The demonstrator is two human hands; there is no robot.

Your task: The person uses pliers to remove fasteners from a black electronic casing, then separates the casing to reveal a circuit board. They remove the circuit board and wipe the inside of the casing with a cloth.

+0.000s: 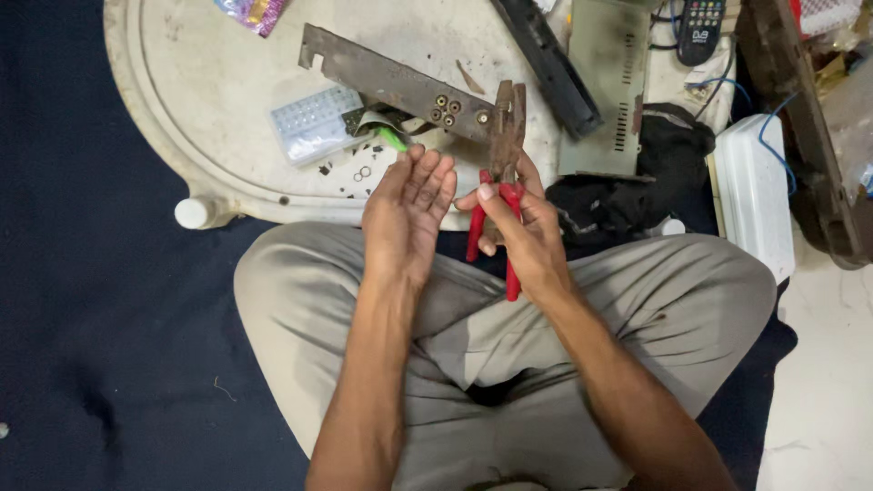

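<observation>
The fingers of the right hand (520, 227) are curled round the red plastic-sleeved handles of a pair of rusty steel pliers (501, 173), thumb laid along the front grip, so the tool stands nearly upright above the lap with its brown jaws pointing to the far side and apparently closed on nothing. Just left of it, the left hand (411, 205) is open and empty, fingers straight and close together, palm turned toward the pliers without touching them. Beyond the fingertips, on the worn cream oval tray (173, 100), lie a long rusted metal bracket with brass-coloured sockets (391, 82), a pale translucent studded plastic block (314, 123), and small loose washers (362, 173). Judging from this, work on the bracket looks paused: nothing is gripped, parts lie scattered.
</observation>
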